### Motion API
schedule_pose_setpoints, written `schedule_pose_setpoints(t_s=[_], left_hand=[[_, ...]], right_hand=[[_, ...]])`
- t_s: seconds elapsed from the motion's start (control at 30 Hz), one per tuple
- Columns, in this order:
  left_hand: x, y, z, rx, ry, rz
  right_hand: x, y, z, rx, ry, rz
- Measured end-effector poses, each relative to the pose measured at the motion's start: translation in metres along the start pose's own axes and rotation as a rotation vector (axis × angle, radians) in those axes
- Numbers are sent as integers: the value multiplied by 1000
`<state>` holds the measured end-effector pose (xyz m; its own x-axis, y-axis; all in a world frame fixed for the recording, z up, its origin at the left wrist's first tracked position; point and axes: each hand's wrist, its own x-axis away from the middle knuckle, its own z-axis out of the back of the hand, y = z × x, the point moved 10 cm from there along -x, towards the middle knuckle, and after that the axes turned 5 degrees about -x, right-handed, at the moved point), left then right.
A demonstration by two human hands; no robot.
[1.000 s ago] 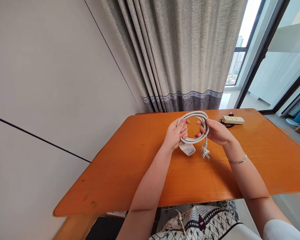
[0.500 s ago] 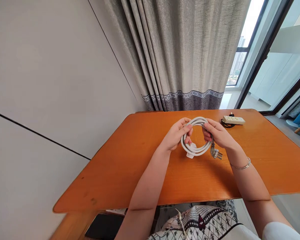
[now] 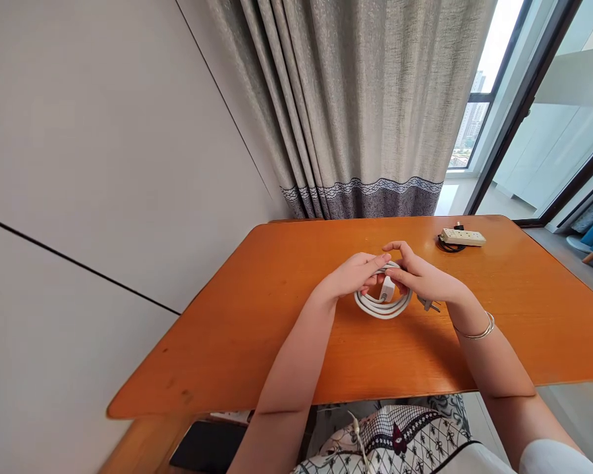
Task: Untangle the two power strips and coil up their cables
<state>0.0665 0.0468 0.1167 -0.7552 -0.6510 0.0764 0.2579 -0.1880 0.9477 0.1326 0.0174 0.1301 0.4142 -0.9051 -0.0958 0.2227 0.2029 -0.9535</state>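
Observation:
A coiled white power cord (image 3: 383, 311) is held over the middle of the orange-brown table (image 3: 217, 329). My left hand (image 3: 356, 275) is closed around the left upper part of the loops. With its thumb across the upper right of the coil, my right hand (image 3: 422, 273) grips it too, its index finger raised and bent. Inside the ring shows a white block-like end (image 3: 387, 288), close to the right thumb. The plug (image 3: 429, 304) sticks out to the right beneath my right hand, prongs pointing right. Fingers hide the coil's upper part.
A white power strip (image 3: 463, 237) with a black cord lies at the table's back right. Behind the table hangs a grey curtain (image 3: 366, 118). A pale wall panel (image 3: 103, 164) borders the left side. Below the table's front edge is a dark flat object (image 3: 207, 447).
The coil has come lower and tilted flatter. My hands have moved closer together at its top. The white end now shows inside the ring, and my right index finger has lifted.

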Motion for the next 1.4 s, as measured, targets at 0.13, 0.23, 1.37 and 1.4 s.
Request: schedule_pose_setpoints(t_s=[0.13,0.23,1.37,1.4], left_hand=[[-2,4,5,113,95,-40],[-3,5,8,148,157,-86],[-23,-1,16,762,219,-199],[-23,0,16,775,200,-204]], right_hand=[[0,-9,11,-17,56,110],[0,-10,15,40,43,123],[-20,30,53,-257,428,15],[-20,29,52,-250,422,21]])
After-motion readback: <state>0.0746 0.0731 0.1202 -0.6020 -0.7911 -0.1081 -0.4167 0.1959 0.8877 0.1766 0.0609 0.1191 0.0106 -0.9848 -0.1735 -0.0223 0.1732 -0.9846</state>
